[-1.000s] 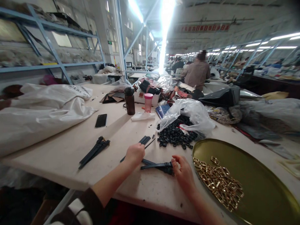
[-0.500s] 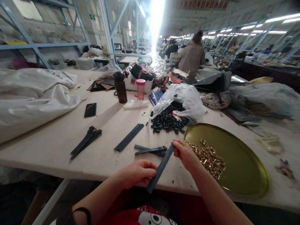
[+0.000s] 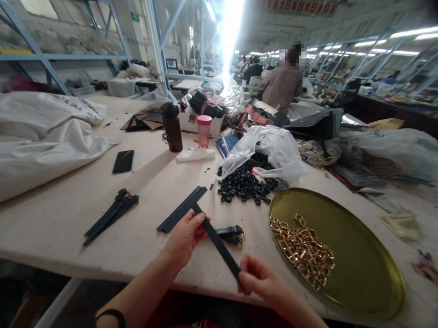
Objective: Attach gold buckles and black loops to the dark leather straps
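Observation:
A flat dark strap (image 3: 219, 246) is stretched between my hands above the table's front edge. My left hand (image 3: 184, 235) pinches its upper end, while my right hand (image 3: 258, 278) grips the lower end. Just behind the strap lie straps with gold buckles (image 3: 234, 235), partly hidden by my left hand and the strap. Several plain dark strips (image 3: 181, 209) rest side by side beyond my left hand. Farther left is another group of buckled straps (image 3: 112, 214). Gold buckles (image 3: 306, 249) are heaped in a round gold tray (image 3: 368, 254) to the right of my right hand.
Small black loops (image 3: 245, 182) spill from a clear plastic bag (image 3: 276, 149). Behind stand a dark bottle (image 3: 172, 130) and a pink cup (image 3: 204, 131). A phone (image 3: 123, 161) lies at left, near a large white sack (image 3: 40, 143). A person (image 3: 281, 86) is farther back.
The strap has turned to slant the other way. My left hand has moved up and left to its far end; my right hand has come down toward me to its near end.

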`<state>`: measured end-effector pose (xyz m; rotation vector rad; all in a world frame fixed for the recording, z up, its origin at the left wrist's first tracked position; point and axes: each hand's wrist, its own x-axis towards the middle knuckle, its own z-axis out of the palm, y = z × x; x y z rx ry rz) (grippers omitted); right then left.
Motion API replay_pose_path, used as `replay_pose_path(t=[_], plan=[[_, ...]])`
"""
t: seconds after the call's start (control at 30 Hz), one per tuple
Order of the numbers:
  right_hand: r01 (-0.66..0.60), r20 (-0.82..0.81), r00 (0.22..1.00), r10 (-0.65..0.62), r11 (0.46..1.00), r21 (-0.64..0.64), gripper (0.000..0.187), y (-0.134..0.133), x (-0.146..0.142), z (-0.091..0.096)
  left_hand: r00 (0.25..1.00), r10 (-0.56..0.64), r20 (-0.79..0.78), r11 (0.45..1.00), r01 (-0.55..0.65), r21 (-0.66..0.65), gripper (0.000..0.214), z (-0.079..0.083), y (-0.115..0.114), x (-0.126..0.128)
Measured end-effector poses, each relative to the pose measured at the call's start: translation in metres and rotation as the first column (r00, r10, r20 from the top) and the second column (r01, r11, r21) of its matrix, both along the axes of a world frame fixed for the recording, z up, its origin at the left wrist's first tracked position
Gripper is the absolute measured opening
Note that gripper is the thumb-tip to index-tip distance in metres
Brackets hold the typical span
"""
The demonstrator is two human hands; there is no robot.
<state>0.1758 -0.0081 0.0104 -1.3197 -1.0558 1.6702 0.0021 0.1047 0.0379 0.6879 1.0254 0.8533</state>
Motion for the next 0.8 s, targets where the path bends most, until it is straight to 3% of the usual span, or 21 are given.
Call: replay_pose_path(t=[0.07,0.13,0.17,0.2,0.23,0.3,0.33,0.4,0.5,0.6,0.63,0.67,0.73,0.77,0.8], plan=[[-0.213,0.001,0.977,0.213,0.977,-0.001,0.026,0.003,-0.012,0.004,0.990,-0.134,-0.033,0.991,0.135,0.011,0.027,0.001,0.000,0.013],[-0.294,0.040,0.956,0.292,0.954,0.051,0.024,0.023,-0.006,0.006,0.965,-0.247,-0.090,0.969,0.248,0.000,0.029,0.003,-0.001,0.022],[-0.263,0.112,0.961,0.252,0.959,0.101,0.025,0.039,0.003,0.005,0.953,-0.279,-0.114,0.960,0.280,-0.011,0.030,0.004,-0.001,0.024],[-0.189,0.232,0.962,0.145,0.965,0.182,0.026,0.058,0.015,0.002,0.945,-0.299,-0.130,0.954,0.299,-0.025,0.030,0.005,0.000,0.025],[-0.100,0.403,0.915,-0.016,0.959,0.267,0.025,0.078,0.028,-0.002,0.939,-0.317,-0.136,0.949,0.314,-0.043,0.031,0.005,0.002,0.025],[-0.058,0.721,0.628,-0.293,0.906,0.418,0.020,0.118,0.051,-0.013,0.929,-0.346,-0.128,0.938,0.339,-0.076,0.030,0.004,0.005,0.024],[-0.101,0.818,0.474,-0.325,0.903,0.417,0.018,0.136,0.059,-0.019,0.927,-0.355,-0.122,0.934,0.346,-0.088,0.029,0.003,0.007,0.023],[-0.128,0.879,0.333,-0.340,0.908,0.400,0.018,0.161,0.066,-0.030,0.924,-0.364,-0.113,0.930,0.354,-0.103,0.027,0.001,0.009,0.021],[-0.145,0.905,0.265,-0.332,0.915,0.378,0.021,0.173,0.062,-0.041,0.922,-0.371,-0.116,0.927,0.359,-0.109,0.025,0.000,0.009,0.019],[-0.176,0.914,0.214,-0.345,0.907,0.383,0.019,0.163,0.056,-0.040,0.912,-0.388,-0.132,0.920,0.374,-0.117,0.023,0.002,0.007,0.018],[-0.176,0.908,0.237,-0.346,0.904,0.391,0.018,0.156,0.054,-0.038,0.906,-0.398,-0.145,0.916,0.385,-0.112,0.021,0.002,0.006,0.019],[-0.150,0.884,0.312,-0.347,0.901,0.407,0.016,0.148,0.052,-0.035,0.898,-0.410,-0.161,0.912,0.399,-0.099,0.020,0.002,0.005,0.020],[0.011,0.706,0.623,-0.337,0.906,0.422,0.016,0.129,0.044,-0.026,0.876,-0.436,-0.205,0.898,0.437,-0.043,0.019,0.001,0.001,0.023],[0.125,0.515,0.795,-0.321,0.917,0.379,0.020,0.118,0.039,-0.020,0.866,-0.444,-0.232,0.890,0.456,-0.001,0.020,0.000,-0.001,0.025],[0.228,0.272,0.911,-0.309,0.929,0.293,0.027,0.108,0.033,-0.014,0.854,-0.446,-0.267,0.879,0.474,0.047,0.019,-0.002,-0.004,0.027]])
